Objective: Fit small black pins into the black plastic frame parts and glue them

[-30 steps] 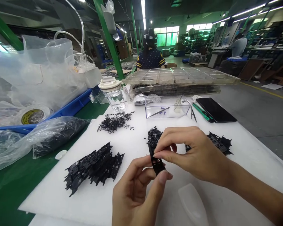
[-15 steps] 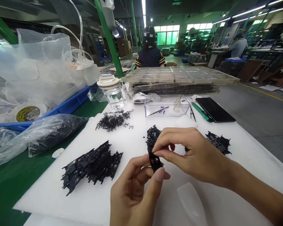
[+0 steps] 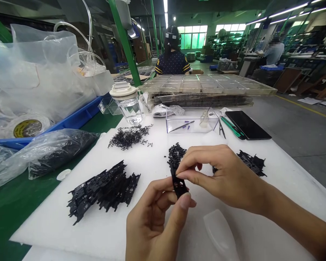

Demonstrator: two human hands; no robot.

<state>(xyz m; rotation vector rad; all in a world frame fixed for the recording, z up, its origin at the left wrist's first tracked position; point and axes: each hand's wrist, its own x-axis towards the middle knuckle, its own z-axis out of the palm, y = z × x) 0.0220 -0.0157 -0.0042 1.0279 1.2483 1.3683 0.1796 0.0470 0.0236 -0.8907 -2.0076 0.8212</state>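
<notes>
My left hand (image 3: 160, 217) grips a flat black plastic part (image 3: 179, 185) with cut-out holes between thumb and fingers, holding it tilted over the white work surface. Thumb and index finger of my right hand (image 3: 220, 174) are pinched together at the part's upper end; whatever tiny piece may be between them is hidden. Just behind lies a heap of tiny black pieces (image 3: 176, 154). To the left is a pile of similar black parts (image 3: 103, 192), with a heap of thin black wire-like clips (image 3: 129, 137) beyond it. More black parts (image 3: 251, 163) lie to the right, partly behind my right hand.
A clear box (image 3: 191, 125) holds tweezers and a small bottle. Behind stand a lidded water jar (image 3: 127, 107) and stacked clear trays (image 3: 206, 85). A black phone (image 3: 248, 125) and green cutter (image 3: 232, 127) lie at right. A translucent white object (image 3: 220, 232) sits near me. Another person sits ahead.
The view has shifted slightly. Both hands stay in nearly the same place, with the right fingertips still pinched at the upper end of the black part.
</notes>
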